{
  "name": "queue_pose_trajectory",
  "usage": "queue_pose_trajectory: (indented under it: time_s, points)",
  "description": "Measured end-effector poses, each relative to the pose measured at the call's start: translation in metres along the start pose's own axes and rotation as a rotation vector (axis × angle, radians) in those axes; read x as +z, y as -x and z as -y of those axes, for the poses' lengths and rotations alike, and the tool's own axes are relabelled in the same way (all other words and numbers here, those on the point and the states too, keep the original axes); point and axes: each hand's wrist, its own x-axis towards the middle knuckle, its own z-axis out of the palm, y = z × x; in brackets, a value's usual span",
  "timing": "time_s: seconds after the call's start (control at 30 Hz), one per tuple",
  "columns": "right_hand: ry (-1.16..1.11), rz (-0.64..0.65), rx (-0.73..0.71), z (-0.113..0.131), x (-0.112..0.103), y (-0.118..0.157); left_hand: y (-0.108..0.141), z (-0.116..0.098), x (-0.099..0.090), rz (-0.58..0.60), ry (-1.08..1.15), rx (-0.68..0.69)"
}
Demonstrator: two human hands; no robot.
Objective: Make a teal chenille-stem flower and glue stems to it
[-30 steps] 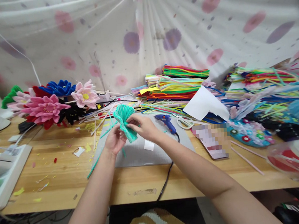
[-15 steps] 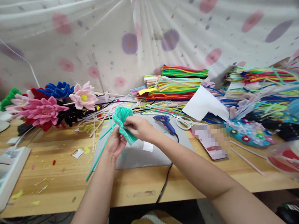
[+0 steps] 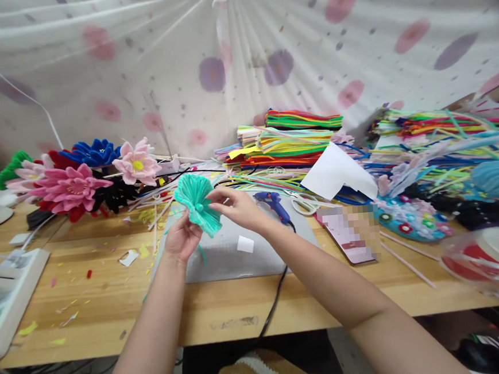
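A turquoise pipe-cleaner flower (image 3: 198, 202) with ruffled petals and a small raised centre is held above the grey mat (image 3: 264, 261). My left hand (image 3: 184, 236) grips it from below and behind, its fingers partly hidden by the petals. At the flower's right edge, my right hand (image 3: 236, 208) pinches a petal rim between thumb and fingertips. A turquoise stem hangs down under the flower. On the mat to the right lies a blue glue gun (image 3: 274, 205), and a small white paper piece (image 3: 245, 244) rests below my right hand.
Finished pipe-cleaner flowers (image 3: 74, 186) stand at the back left. Bundles of coloured pipe cleaners (image 3: 289, 140) are stacked behind the mat. Scissors (image 3: 305, 204), a white sheet (image 3: 338, 171) and a phone (image 3: 348, 237) lie to the right. A power strip (image 3: 21, 303) sits at the left edge.
The flower has tilted open to face me, showing its centre. My right fingers have moved from inside the petals to the right rim, and both hands have shifted slightly left.
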Motion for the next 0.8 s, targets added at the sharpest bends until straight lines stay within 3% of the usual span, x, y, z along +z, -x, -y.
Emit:
queue_pose_trajectory:
  time_s: [0.1,0.23,0.33,0.4,0.5,0.63,0.7,0.8]
  points:
    - [-0.173,-0.035,0.094,-0.005,-0.007,0.004,0.0,-0.002,0.001,0.034,-0.191,0.17]
    - [-0.295,-0.012,0.132,-0.012,-0.003,0.008,-0.002,0.006,0.001,-0.026,-0.588,0.56]
    - [-0.341,-0.104,0.169,-0.022,0.006,0.005,0.001,0.014,0.003,0.016,-0.799,0.672]
    - [-0.429,-0.173,0.212,-0.03,0.008,0.001,0.006,0.015,0.005,0.123,-0.827,0.625]
    - [-0.555,-0.191,0.235,-0.04,0.0,-0.003,0.01,0.01,0.003,0.229,-0.643,0.385]
    - [-0.467,-0.075,0.211,-0.039,-0.016,-0.006,0.011,-0.003,0.0,0.176,-0.464,-0.061]
    - [-0.384,0.004,0.213,-0.036,-0.02,-0.008,0.01,-0.006,0.002,0.173,-0.49,-0.164]
    - [-0.278,0.107,0.195,-0.033,-0.024,-0.011,0.011,-0.002,0.007,0.184,-0.53,-0.199]
